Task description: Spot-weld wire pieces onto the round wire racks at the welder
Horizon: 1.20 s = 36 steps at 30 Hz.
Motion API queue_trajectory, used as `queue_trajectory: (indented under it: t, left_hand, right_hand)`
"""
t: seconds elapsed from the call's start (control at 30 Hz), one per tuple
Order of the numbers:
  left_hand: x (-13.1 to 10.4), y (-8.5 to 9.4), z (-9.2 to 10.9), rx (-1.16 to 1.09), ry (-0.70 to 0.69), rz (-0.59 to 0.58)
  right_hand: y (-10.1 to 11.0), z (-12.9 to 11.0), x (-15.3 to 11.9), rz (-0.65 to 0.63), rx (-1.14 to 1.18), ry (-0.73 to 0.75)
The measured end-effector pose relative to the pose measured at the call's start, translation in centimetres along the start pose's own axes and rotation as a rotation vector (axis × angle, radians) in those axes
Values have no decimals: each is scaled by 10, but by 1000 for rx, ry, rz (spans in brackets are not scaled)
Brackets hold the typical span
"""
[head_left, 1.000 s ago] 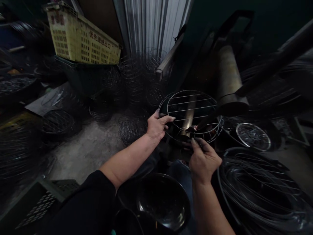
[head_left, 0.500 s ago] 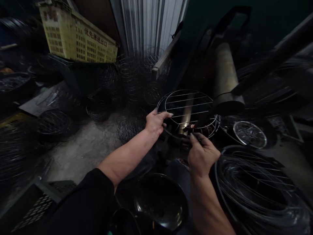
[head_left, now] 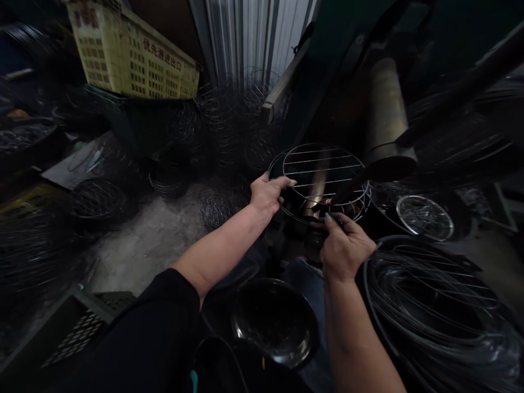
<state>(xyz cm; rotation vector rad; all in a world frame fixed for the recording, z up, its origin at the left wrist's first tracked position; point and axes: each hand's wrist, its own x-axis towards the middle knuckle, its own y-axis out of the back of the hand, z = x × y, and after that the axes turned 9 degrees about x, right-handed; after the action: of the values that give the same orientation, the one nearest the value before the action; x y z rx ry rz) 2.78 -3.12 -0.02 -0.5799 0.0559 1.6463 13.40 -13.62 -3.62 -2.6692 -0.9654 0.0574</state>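
A round wire rack point(head_left: 323, 162) with parallel bars and ring-shaped rims is held out in front of me. My left hand point(head_left: 268, 194) is closed on its left rim, thumb on top. At the rack's near edge, my right hand point(head_left: 346, 240) is pinched, its fingertips close to the rim; whatever they hold is too dark and small to make out. A machine's dark electrode arm point(head_left: 347, 188) reaches down to the near rim, just ahead of the right fingertips. Beneath the rack runs a brassy rod point(head_left: 319, 183).
A thick metal cylinder point(head_left: 387, 109) juts out above the rack's right side. Coiled wire point(head_left: 393, 295) fills a tub at right. A black bowl point(head_left: 276, 322) sits below my arms. A yellow crate point(head_left: 135, 52) and wire piles stand at left, a green crate point(head_left: 77, 333) lower left.
The whole view has shifted slightly, so the scene sits a little further right and mostly higher. Both hands keep their places at the rack, which stays by the electrode arm.
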Motion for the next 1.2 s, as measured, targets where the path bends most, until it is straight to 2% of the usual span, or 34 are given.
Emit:
queue_trajectory:
  t: [0.13, 0.23, 0.3, 0.4, 0.5, 0.57, 0.63, 0.87, 1.2]
  left_hand:
    - [-1, -1, -1, -20, 20, -7]
    - [-1, 1, -2, 7, 23, -15]
    - [1, 4, 0, 34, 38, -26]
    - [10, 9, 7, 61, 57, -41]
    - [24, 10, 16, 122, 74, -67]
    - [30, 10, 20, 146, 104, -101]
    - [31, 10, 21, 122, 116, -123]
    - [9, 19, 4, -5, 62, -46]
    - [-18, 19, -11, -95, 9, -46]
  right_hand:
    - [-5, -1, -1, 22, 35, -44]
    - [0, -4, -2, -3, 63, -65]
    - [13, -8, -2, -14, 24, -46]
    - [41, -17, -1, -46, -175, -29]
    - [64, -25, 0, -239, -338, -169]
    - [70, -28, -1, -409, -287, -326]
    - [69, -29, -3, -490, -176, -437]
    - [59, -29, -10, -356, -36, -458]
    - [66, -30, -15, -352, -54, -430]
